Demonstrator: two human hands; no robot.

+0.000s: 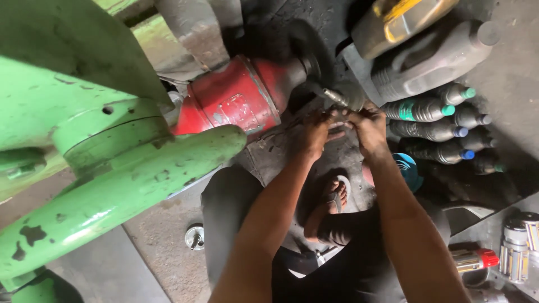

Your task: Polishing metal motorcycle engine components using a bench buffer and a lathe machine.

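Observation:
Both my hands meet in front of a red cylindrical machine part (238, 101) with a dark shaft end (307, 68). My left hand (315, 133) and my right hand (368, 126) pinch a small metal threaded piece (336, 98) between their fingers, just right of the shaft. The piece's lower end is hidden by my fingers. Both hands are greasy and dark.
A big green machine frame (101, 168) fills the left. Several dark plastic bottles with blue and green caps (432, 129) lie at right, with jerrycans (426, 56) above. Spray cans (474, 259) and chrome parts (516, 247) sit bottom right. A round metal cap (195, 237) rests on the floor.

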